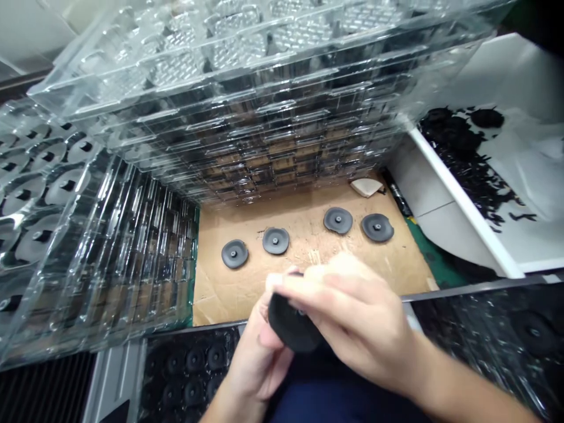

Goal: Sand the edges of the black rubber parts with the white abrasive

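Both my hands meet over the near edge of a cardboard sheet (308,258). My left hand (258,358) comes up from below and grips a black round disc (291,323) from its left side. My right hand (352,317) reaches in from the right, its fingers closed over the top of the same disc. Motion blurs both hands. Several grey discs with a centre hole lie on the cardboard beyond them: two on the left (235,254) (275,241) and two on the right (338,220) (378,227).
Tall stacks of clear plastic blister trays stand behind (247,117) and to the left (88,235). A black tray of discs (189,364) sits at the near edge. A white bin (506,158) on the right holds black scraps. A small beige piece (366,187) lies at the back.
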The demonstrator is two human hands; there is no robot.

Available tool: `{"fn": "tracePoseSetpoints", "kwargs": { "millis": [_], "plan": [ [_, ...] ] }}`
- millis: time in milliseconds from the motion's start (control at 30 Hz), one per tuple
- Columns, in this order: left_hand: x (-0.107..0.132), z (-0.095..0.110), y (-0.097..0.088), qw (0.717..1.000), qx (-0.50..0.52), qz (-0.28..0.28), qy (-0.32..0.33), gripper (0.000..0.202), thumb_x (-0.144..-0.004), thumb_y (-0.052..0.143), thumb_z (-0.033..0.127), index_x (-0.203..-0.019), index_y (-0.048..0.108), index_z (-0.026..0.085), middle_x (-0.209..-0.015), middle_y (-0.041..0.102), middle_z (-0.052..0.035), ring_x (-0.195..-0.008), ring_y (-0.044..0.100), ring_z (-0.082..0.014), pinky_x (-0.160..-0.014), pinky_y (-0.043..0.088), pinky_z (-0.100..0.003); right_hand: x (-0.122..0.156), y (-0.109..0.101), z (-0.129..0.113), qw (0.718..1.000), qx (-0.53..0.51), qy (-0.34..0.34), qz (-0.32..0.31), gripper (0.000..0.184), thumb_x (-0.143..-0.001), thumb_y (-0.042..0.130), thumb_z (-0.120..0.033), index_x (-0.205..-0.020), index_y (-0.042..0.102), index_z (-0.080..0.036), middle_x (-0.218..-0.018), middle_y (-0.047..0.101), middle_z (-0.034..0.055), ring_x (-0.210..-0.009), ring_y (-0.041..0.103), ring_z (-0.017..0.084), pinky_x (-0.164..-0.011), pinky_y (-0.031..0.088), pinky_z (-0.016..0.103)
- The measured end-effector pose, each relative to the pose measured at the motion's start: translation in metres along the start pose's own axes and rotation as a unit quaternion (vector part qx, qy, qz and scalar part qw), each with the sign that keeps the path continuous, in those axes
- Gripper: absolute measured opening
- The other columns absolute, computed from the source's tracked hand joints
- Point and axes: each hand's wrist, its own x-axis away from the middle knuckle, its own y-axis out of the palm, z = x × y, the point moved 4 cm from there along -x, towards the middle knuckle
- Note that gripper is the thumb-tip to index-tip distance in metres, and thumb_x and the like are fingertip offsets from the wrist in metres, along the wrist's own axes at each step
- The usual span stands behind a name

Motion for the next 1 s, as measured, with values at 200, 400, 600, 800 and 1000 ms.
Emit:
{"fn": "tracePoseSetpoints", "kwargs": {
  "millis": [200, 400, 600, 800, 1000],
  "plan": [
    [0.001, 0.009, -0.002, 0.994, -0.054, 0.048, 0.083, 0.054, -0.049, 0.085, 0.03, -0.1, 0.069, 0.032, -0.105, 0.071, 0.0037, -0.096, 0.064, -0.0138, -0.083, 0.049, -0.018, 0.002, 0.016, 0.013, 0.995, 0.0, 0.06, -0.078, 0.022, -0.087, 0.05, -0.011, -0.1, 0.066, -0.017, -0.083, 0.07, 0.0013, -0.072, 0.062, 0.014, -0.066, 0.048, 0.028],
    [-0.002, 0.008, 0.003, 0.994, -0.036, 0.019, 0.102, 0.061, -0.041, 0.087, 0.033, -0.099, 0.069, 0.029, -0.104, 0.072, 0.001, -0.095, 0.066, -0.0179, -0.083, 0.051, -0.021, 0.018, 0.017, -0.001, 0.995, -0.014, 0.101, 0.004, 0.024, -0.086, 0.049, -0.008, -0.105, 0.065, -0.008, -0.083, 0.07, 0.0091, -0.073, 0.065, 0.017, -0.067, 0.052, 0.029],
    [0.001, 0.009, 0.008, 0.997, 0.015, -0.006, 0.077, 0.04, -0.06, 0.08, 0.027, -0.098, 0.069, 0.032, -0.103, 0.072, 0.0036, -0.092, 0.067, -0.0154, -0.083, 0.052, -0.022, 0.045, 0.017, 0.042, 0.895, -0.321, 0.308, -0.021, 0.016, -0.086, 0.058, -0.024, -0.099, 0.066, -0.029, -0.094, 0.072, -0.003, -0.079, 0.067, 0.011, -0.062, 0.052, 0.017],
    [-0.002, 0.005, 0.01, 0.998, 0.013, -0.001, 0.06, 0.047, -0.055, 0.083, 0.03, -0.1, 0.068, 0.03, -0.106, 0.072, 0.002, -0.091, 0.067, -0.0147, -0.084, 0.05, -0.02, 0.033, -0.004, 0.032, 0.958, -0.114, 0.248, 0.087, 0.022, -0.086, 0.059, -0.021, -0.106, 0.063, -0.029, -0.096, 0.07, -0.0022, -0.074, 0.064, 0.011, -0.057, 0.049, 0.018],
    [0.0, 0.005, -0.001, 0.994, -0.041, 0.07, 0.07, 0.051, -0.056, 0.082, 0.033, -0.104, 0.066, 0.026, -0.107, 0.07, -0.0018, -0.096, 0.064, -0.0181, -0.081, 0.051, -0.022, 0.007, 0.006, -0.001, 0.995, -0.038, 0.046, -0.08, 0.024, -0.086, 0.05, -0.006, -0.101, 0.066, -0.016, -0.08, 0.07, 0.0004, -0.069, 0.061, 0.013, -0.062, 0.047, 0.027]
  ]
}}
